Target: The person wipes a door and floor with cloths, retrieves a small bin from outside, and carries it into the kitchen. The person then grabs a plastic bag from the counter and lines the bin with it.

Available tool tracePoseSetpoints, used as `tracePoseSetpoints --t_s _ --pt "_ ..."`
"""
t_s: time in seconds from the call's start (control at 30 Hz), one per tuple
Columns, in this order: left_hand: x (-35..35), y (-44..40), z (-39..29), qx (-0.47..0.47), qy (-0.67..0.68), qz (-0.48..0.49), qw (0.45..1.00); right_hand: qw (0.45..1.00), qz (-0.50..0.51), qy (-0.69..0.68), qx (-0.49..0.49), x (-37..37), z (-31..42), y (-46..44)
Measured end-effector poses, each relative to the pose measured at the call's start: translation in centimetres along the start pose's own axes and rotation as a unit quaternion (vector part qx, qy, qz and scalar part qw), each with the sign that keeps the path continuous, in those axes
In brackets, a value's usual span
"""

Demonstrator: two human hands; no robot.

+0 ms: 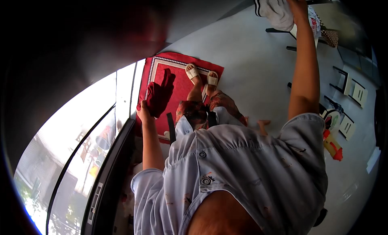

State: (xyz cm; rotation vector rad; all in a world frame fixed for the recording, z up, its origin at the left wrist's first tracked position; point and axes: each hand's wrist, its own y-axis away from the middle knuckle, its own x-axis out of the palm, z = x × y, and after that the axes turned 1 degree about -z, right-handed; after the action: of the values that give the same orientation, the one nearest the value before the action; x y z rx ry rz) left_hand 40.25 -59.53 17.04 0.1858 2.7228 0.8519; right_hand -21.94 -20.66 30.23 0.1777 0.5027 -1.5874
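My left hand (144, 113), low at the left, is closed around a bunched dark red cloth (152, 98), whose exact kind I cannot make out. The cloth hangs over a red rug (182, 58) with a patterned border. My right arm stretches far up to the right. There, my right hand (298, 10), partly cut off by the top edge, grips a grey-white piece of fabric (275, 10) with a black-striped end. Close by that hand is a white plastic bag (313, 21) with red print.
My feet in light slippers (192, 71) stand on the rug. At left is a bright glass door with a black frame (107, 182). Small chairs (358, 92) and a yellow-and-red item (333, 147) are at right. Another person's bare limb (263, 125) shows beyond my shirt.
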Motion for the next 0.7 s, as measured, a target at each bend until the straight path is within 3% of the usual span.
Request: tracePoseSetpoints --t_s 0.07,0.2,0.33,0.37,0.47,0.5,0.53,0.6,0.7 --pt "0.2 0.1 -0.2 -0.003 -0.017 0.007 1.0 1.0 0.014 -0.008 -0.02 0.7 0.9 -1.0" --pt "0.1 -1.1 0.9 0.009 -0.013 0.03 0.999 0.989 0.055 -0.12 0.066 1.4 3.9 -1.6" --pt "1.8 1.0 -0.4 -0.021 0.001 0.025 0.999 0.998 0.045 -0.026 0.04 3.2 4.9 -1.4" --pt "2.1 1.6 -0.8 -0.032 0.005 0.02 0.999 0.98 0.111 -0.163 -0.006 4.0 3.1 -1.4" --pt "1.6 1.5 0.0 -0.045 0.011 0.022 0.999 0.994 0.104 -0.032 -0.027 5.9 5.7 1.5" --pt "1.5 1.8 0.0 -0.043 0.016 0.025 0.999 0.994 0.055 0.029 -0.088 7.8 2.7 0.0" --pt "1.6 2.2 0.1 -0.041 0.022 0.028 0.999 0.996 0.087 0.015 -0.018 7.6 6.0 1.3" --pt "1.9 2.9 -0.1 -0.044 0.018 0.019 0.999 0.986 0.113 -0.121 0.013 8.2 7.6 1.6" --pt "2.5 3.6 -0.6 -0.05 0.001 -0.002 0.999 0.99 0.089 -0.107 -0.03 8.9 7.1 0.0"
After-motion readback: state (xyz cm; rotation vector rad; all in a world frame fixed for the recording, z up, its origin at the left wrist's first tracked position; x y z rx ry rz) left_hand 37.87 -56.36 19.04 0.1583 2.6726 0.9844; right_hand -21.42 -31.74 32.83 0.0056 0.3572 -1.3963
